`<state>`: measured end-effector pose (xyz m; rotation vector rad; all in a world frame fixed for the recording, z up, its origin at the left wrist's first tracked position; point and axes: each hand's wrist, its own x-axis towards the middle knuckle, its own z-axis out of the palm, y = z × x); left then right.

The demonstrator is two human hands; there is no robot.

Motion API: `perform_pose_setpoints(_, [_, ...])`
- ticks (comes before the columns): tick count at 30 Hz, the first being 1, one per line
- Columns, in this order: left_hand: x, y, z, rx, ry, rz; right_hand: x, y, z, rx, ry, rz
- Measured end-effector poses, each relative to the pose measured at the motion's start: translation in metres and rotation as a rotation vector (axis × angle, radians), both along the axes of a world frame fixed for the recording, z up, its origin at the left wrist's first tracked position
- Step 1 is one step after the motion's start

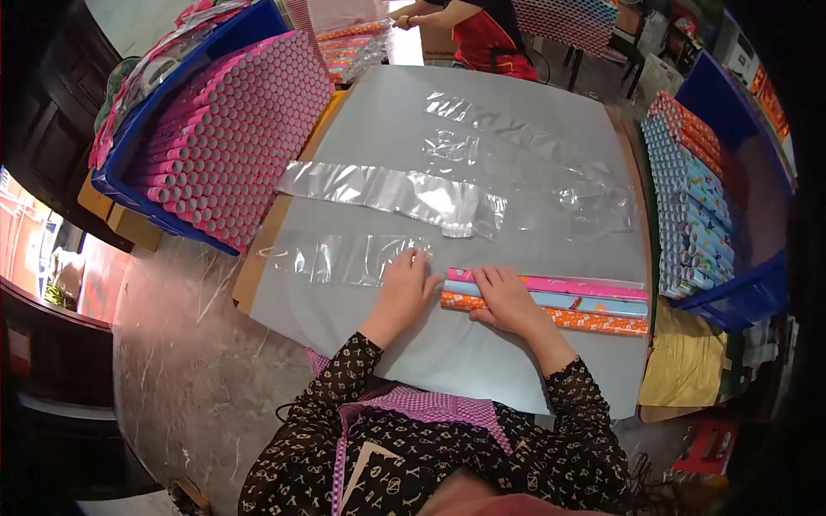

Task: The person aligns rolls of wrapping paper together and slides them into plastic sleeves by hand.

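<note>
Three rolls lie side by side on the grey table (361,103): a pink roll (585,287), a light blue roll (602,304) and an orange roll (594,322). My right hand (508,299) rests over their left part, its fingers across the rolls. Just left of the rolls' ends is my left hand (406,284), fingers bent, touching the right part of a clear plastic sleeve (331,260); whether it grips the film is too unclear to tell. Farther up the table lie another clear sleeve (370,189) and more clear film (525,138).
A blue crate (194,225) full of pink rolls (249,112) stands at the left. At the right, another blue crate (740,297) holds blue and orange rolls (697,206). Beyond the table is another person (486,39). Yellow material (684,365) lies at the right edge.
</note>
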<state>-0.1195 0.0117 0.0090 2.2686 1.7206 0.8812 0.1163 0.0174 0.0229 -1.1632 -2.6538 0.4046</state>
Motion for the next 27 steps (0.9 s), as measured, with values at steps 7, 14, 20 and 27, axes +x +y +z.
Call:
perform_pose_setpoints(7, [-0.002,0.0,-0.012,-0.026,0.22,0.051,0.0,0.0,0.002,0.002,0.013,-0.017])
perform_pose_setpoints(14, [0.0,0.002,-0.012,-0.042,0.326,0.059,-0.001,-0.001,0.005,-0.021,0.003,-0.018])
perform_pose_setpoints(20, [0.002,0.009,-0.014,-0.053,0.437,0.066,0.0,-0.001,0.004,-0.013,0.004,-0.02])
perform_pose_setpoints(27, [-0.001,0.011,-0.013,-0.066,0.396,0.045,0.001,-0.001,0.001,-0.016,0.016,-0.012])
